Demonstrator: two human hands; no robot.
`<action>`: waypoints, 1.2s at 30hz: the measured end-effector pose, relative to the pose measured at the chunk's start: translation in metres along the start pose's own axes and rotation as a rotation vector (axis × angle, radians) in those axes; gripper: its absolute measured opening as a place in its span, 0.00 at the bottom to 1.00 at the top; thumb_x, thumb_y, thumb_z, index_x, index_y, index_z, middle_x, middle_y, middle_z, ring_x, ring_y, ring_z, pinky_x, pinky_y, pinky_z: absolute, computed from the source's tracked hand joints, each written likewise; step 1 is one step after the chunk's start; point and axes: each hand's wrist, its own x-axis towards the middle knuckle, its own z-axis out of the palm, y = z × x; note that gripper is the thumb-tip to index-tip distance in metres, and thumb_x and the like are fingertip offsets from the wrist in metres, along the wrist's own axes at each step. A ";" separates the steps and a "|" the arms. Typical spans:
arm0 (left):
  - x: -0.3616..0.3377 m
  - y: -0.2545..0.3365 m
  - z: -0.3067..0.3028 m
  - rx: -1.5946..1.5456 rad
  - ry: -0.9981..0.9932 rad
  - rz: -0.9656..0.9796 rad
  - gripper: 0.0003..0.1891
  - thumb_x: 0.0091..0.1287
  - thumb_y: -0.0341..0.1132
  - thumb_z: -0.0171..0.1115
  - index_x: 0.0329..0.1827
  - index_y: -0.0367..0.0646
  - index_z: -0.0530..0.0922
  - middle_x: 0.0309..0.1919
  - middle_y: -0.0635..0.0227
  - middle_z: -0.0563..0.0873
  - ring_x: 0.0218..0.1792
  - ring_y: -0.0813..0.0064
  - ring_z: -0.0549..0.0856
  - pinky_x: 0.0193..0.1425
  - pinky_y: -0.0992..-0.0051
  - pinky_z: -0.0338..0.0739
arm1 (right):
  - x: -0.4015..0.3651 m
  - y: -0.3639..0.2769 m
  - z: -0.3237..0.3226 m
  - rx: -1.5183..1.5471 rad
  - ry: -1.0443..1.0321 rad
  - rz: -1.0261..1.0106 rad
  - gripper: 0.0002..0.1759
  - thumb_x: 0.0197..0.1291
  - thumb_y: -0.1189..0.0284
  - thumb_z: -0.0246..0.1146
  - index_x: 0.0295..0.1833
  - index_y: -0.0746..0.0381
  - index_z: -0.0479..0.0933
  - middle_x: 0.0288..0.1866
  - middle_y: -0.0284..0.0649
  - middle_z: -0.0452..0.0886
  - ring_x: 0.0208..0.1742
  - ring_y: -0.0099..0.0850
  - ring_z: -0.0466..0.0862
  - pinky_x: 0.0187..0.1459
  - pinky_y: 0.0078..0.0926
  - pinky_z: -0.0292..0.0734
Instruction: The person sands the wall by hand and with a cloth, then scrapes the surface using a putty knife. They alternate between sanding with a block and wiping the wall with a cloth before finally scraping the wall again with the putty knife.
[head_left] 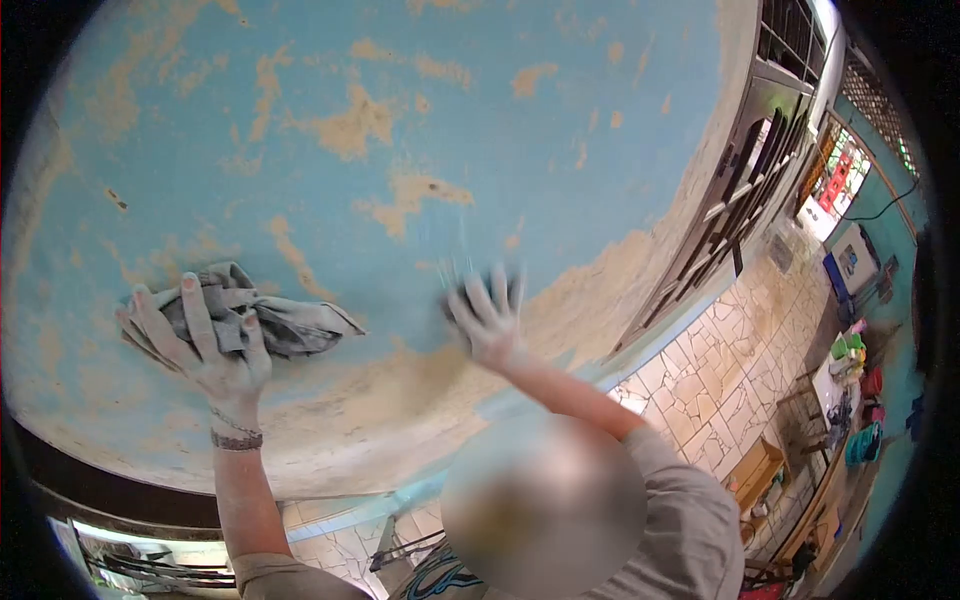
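My left hand (220, 365) presses a crumpled grey cloth (285, 325) against the blue wall (330, 210), its fingers bent over the cloth. The cloth's loose end trails to the right. Further right, my right hand (490, 325) lies against the wall with its fingers over a dark sheet (515, 290) that looks like sandpaper. Most of that sheet is hidden under the fingers. Pale scratch lines run up the wall just above them. Both hands are coated in whitish dust. Beige patches show through the wall's blue paint.
A dark barred metal gate (740, 190) stands right of the wall. Below it spreads a cracked-tile floor (710, 365). A cluttered table (828, 390) and a wooden box (757, 472) are at the right. Part of a person's grey shirt (690, 515) shows at the bottom.
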 end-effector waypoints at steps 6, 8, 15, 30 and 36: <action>-0.001 0.007 0.004 -0.005 0.006 -0.029 0.31 0.75 0.56 0.49 0.73 0.46 0.67 0.75 0.47 0.58 0.75 0.39 0.56 0.74 0.36 0.51 | 0.131 0.014 -0.034 -0.012 0.092 0.020 0.22 0.61 0.59 0.64 0.60 0.52 0.81 0.73 0.40 0.70 0.77 0.59 0.60 0.70 0.79 0.34; -0.003 0.010 -0.002 -0.010 -0.005 -0.015 0.31 0.75 0.55 0.49 0.74 0.44 0.67 0.75 0.47 0.58 0.75 0.41 0.57 0.75 0.38 0.51 | 0.193 0.022 -0.050 -0.040 0.144 0.066 0.24 0.62 0.60 0.63 0.63 0.53 0.79 0.75 0.41 0.68 0.77 0.60 0.59 0.70 0.78 0.33; -0.003 0.009 0.001 0.003 0.029 -0.013 0.31 0.75 0.55 0.49 0.72 0.42 0.69 0.73 0.46 0.61 0.75 0.43 0.58 0.76 0.41 0.52 | -0.080 0.025 0.005 -0.035 -0.042 0.084 0.22 0.60 0.57 0.66 0.56 0.57 0.84 0.69 0.43 0.75 0.75 0.57 0.64 0.72 0.75 0.37; 0.000 0.016 0.001 -0.013 0.015 -0.017 0.32 0.75 0.54 0.50 0.72 0.37 0.68 0.74 0.46 0.60 0.75 0.41 0.57 0.74 0.41 0.56 | -0.066 0.048 -0.005 0.065 0.044 0.162 0.20 0.65 0.58 0.63 0.60 0.52 0.82 0.71 0.38 0.73 0.77 0.57 0.62 0.71 0.76 0.37; -0.001 0.016 0.001 -0.025 0.018 -0.028 0.32 0.75 0.54 0.51 0.72 0.38 0.68 0.74 0.46 0.61 0.75 0.41 0.58 0.75 0.42 0.56 | 0.180 0.057 -0.070 -0.055 0.105 0.075 0.24 0.64 0.59 0.63 0.64 0.54 0.78 0.75 0.38 0.68 0.78 0.58 0.58 0.71 0.76 0.27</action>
